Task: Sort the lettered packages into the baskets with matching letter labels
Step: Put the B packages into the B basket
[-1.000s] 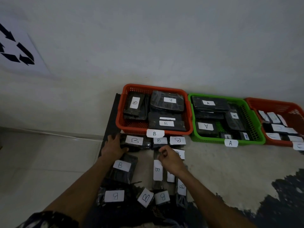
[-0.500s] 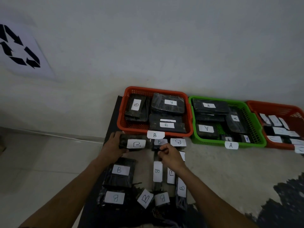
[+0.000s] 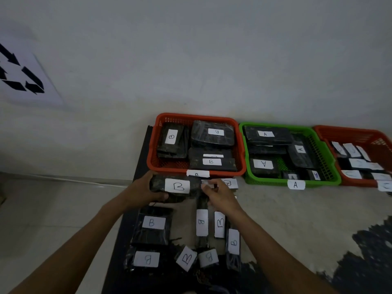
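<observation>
My left hand (image 3: 141, 191) grips a black package with a white B label (image 3: 177, 186), lifted just in front of the red B basket (image 3: 153, 161). My right hand (image 3: 218, 195) pinches a smaller B package (image 3: 204, 183) beside it, mostly hidden by my fingers. The B basket holds several black B packages. Several more B packages (image 3: 151, 225) lie on the mat below my hands. To the right stand the green A basket (image 3: 331, 166) with A packages and another red basket (image 3: 350, 134) with white-labelled packages.
The baskets line up against a white wall. A recycling sign (image 3: 21, 79) hangs at the left. A pale tiled floor lies to the left of the dark mat, and a light patterned rug (image 3: 297, 219) spreads to the right.
My left hand has lifted the B package off the mat toward the B basket. My right hand moved forward and closed on the small B package.
</observation>
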Demonstrator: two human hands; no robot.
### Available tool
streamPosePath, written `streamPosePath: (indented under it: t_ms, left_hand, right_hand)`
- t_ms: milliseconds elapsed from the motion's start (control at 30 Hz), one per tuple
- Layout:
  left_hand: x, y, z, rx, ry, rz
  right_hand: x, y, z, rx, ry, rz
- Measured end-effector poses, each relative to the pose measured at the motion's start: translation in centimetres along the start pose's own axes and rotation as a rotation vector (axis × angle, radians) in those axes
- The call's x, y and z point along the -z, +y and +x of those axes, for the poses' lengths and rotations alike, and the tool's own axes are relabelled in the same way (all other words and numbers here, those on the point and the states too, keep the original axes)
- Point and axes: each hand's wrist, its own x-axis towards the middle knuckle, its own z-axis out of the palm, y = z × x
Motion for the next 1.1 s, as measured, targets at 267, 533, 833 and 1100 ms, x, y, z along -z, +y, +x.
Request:
streamPosePath:
  t_ms: [267, 533, 833, 1100]
  left_hand:
    - [0.6, 0.4, -0.6, -0.040, -0.053, -0.100]
    - [0.5, 4.4, 2.3, -0.170, 0.109, -0.241]
    - [-2.4, 7.5, 8.1, -0.101, 0.160, -0.271]
    - [-4.9, 7.4, 11.3, 0.111, 0.051, -0.180]
  right_hand:
    - [-0.6, -1.5, 0.0, 0.040, -0.107, 0.052]
    - [2.2, -4.1, 1.5, 0.174, 0.080, 0.201]
    - [6.5, -4.9, 8.1, 0.174, 0.339, 0.095]
    - [7.0, -3.9, 11.5, 0.177, 0.396, -0.525]
